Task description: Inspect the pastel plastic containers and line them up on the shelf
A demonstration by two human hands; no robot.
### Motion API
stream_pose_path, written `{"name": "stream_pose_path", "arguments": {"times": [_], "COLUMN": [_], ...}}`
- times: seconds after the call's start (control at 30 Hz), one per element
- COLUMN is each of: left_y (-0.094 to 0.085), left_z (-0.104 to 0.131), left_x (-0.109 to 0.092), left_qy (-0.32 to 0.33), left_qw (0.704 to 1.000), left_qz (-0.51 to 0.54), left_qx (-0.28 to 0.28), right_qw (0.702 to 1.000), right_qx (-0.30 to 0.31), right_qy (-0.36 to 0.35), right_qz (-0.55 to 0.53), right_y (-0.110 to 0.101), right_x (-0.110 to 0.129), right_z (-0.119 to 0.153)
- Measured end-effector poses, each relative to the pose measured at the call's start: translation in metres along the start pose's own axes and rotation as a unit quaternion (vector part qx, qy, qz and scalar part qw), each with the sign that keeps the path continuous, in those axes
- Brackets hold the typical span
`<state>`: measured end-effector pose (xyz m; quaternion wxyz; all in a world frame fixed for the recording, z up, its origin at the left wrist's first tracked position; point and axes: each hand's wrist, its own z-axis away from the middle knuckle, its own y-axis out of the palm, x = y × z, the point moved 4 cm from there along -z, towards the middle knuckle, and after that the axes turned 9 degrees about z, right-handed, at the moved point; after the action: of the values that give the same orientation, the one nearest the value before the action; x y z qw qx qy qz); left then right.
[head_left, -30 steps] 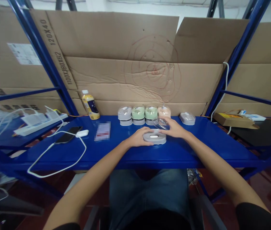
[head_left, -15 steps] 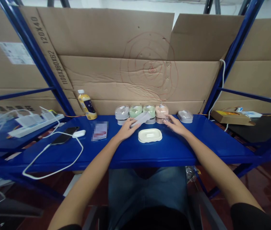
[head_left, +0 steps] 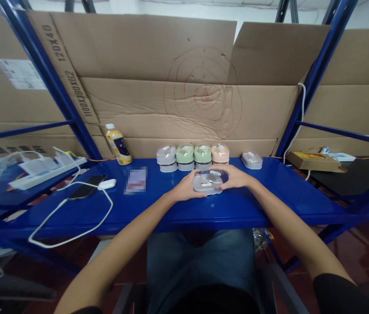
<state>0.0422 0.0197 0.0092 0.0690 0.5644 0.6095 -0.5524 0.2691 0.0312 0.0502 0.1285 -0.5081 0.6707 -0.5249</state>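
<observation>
A small grey soap box with a see-through lid (head_left: 207, 182) sits near the middle of the blue shelf. My left hand (head_left: 184, 188) curls around its left side, the thumb along the near edge. From the right, my right hand (head_left: 235, 176) closes on the box, fingers over the far edge and thumb at the near right corner. A thin pale edge shows beneath the box; the cream tray under it is mostly hidden. Just behind stand stacked soap boxes: a grey one (head_left: 166, 155), two green ones (head_left: 184, 153) and a peach one (head_left: 220, 153).
Another grey box (head_left: 252, 160) lies at the back right. To the left are a yellow drink bottle (head_left: 119, 146), a blurred flat packet (head_left: 136, 180), a dark phone (head_left: 88, 186), a white cable (head_left: 110, 208) and a power strip (head_left: 49, 172). Cardboard (head_left: 132, 104) closes the back.
My hands have come together over the cream tray. The grey translucent piece from my left hand and the clear lid from my right now sit over it, covering it.
</observation>
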Motion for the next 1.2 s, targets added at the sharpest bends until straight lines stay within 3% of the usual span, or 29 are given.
{"name": "stream_pose_path", "arguments": {"times": [0.23,0.5,0.83,0.93,1.07,1.2], "left_y": [0.004,0.001,0.0,-0.001,-0.003,-0.002], "left_z": [-0.003,-0.003,-0.004,-0.003,-0.002,-0.003], "left_x": [0.013,0.009,0.017,0.018,0.023,0.025], "left_qy": [-0.022,0.014,0.0,-0.001,-0.015,-0.017], "left_qw": [0.999,0.999,0.997,0.998,1.0,0.998], "left_qz": [0.046,0.038,0.075,0.066,0.014,-0.048], "left_qx": [-0.002,0.008,0.008,0.007,-0.008,-0.021], "right_qw": [0.997,0.997,0.993,0.991,0.976,0.902], "right_qx": [0.067,0.051,0.039,0.031,0.045,0.077], "right_qy": [-0.042,-0.033,-0.006,0.019,0.079,0.221], "right_qz": [0.018,0.045,0.112,0.126,0.199,0.362], "right_y": [0.026,0.031,0.037,0.034,0.019,-0.009], "right_x": [0.006,0.009,0.013,0.016,0.024,0.019], "right_z": [-0.023,-0.014,-0.014,-0.002,0.037,0.083]}}
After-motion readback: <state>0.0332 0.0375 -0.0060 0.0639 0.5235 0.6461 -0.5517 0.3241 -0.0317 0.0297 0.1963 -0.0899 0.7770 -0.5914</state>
